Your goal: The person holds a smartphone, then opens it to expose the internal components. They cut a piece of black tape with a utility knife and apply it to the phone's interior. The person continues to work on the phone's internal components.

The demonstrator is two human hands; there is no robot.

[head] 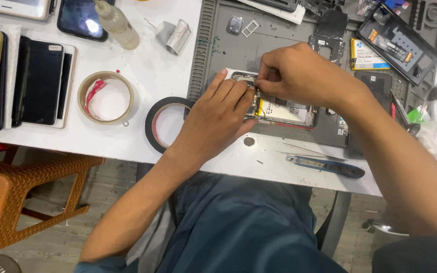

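An opened phone (285,112) lies back-up on a grey repair mat (228,45), its pale battery and inner parts showing. My left hand (216,119) rests flat over the phone's left half, pressing it down. My right hand (299,73) hovers over the phone's top edge with fingers pinched together at a small part near the camera corner; what sits between the fingertips is too small to see.
Two tape rolls, one beige (105,97) and one black (164,124), lie left of the mat. Several phones (41,81) are lined up at far left. A blue-handled tool (330,166) lies near the table's front edge. A bottle (117,23), a phone frame (398,43), an orange stool (21,192).
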